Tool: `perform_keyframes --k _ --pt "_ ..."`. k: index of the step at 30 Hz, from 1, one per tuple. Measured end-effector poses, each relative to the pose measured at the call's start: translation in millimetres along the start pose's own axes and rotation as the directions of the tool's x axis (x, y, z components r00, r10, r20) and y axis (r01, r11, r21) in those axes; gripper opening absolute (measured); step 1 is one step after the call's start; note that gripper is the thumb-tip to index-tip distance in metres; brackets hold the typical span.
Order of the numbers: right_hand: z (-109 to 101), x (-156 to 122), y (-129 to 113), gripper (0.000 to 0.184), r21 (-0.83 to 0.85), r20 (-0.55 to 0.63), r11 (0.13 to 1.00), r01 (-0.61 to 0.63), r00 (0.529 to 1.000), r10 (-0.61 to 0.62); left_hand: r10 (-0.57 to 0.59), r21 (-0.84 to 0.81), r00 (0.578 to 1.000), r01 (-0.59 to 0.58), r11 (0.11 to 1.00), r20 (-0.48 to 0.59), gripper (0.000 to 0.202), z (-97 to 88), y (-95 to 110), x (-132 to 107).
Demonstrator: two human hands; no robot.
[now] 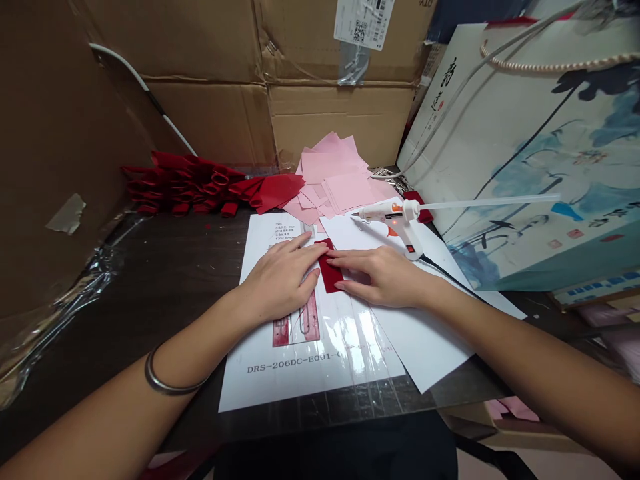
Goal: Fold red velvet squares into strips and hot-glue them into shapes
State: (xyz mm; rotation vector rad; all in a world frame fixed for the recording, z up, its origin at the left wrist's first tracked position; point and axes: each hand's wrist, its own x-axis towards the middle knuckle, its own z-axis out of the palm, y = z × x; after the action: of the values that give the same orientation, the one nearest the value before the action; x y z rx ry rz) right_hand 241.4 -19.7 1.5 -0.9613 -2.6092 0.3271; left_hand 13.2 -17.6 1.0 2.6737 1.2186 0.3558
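Note:
A small dark-red rectangular piece [331, 277], felt-like, lies on white paper in front of me. My left hand [283, 277] rests flat with its fingers stretched out, the fingertips touching the upper left edge of this piece. From the other side my right hand [383, 275] reaches in, fingers extended over the piece and thumb near its lower right edge. Whether either hand pinches the material is hard to see. Partly under my left hand is a printed sheet [260, 387] with a red-and-pink picture strip, glossy film over it.
Behind my right hand stands a white glue gun [400, 215] with a long glue stick and cable. Pink square sheets [345, 180] are heaped at the back, folded red pieces [185, 183] at back left. Cardboard [340, 120] walls the rear; a large printed bag [540, 153] stands right.

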Motion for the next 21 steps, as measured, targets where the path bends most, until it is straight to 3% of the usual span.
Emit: perform_keyframes --k 8,14,21 --pt "-3.6 -5.6 -5.7 0.028 -0.064 -0.008 0.995 0.079 0.997 -0.080 -0.010 0.098 1.000 0.008 0.995 0.030 0.044 -2.8 7.7 1.4" --pt "-5.2 -9.3 -6.2 0.038 -0.063 0.051 0.983 0.172 0.984 -0.169 0.002 0.149 0.999 -0.007 0.989 0.036 0.044 -2.6 9.2 1.9" --pt "-4.2 -11.7 -9.8 0.038 -0.104 0.052 0.981 0.162 0.986 -0.158 0.002 0.177 0.999 -0.009 0.984 0.040 0.043 -2.7 10.1 2.0"
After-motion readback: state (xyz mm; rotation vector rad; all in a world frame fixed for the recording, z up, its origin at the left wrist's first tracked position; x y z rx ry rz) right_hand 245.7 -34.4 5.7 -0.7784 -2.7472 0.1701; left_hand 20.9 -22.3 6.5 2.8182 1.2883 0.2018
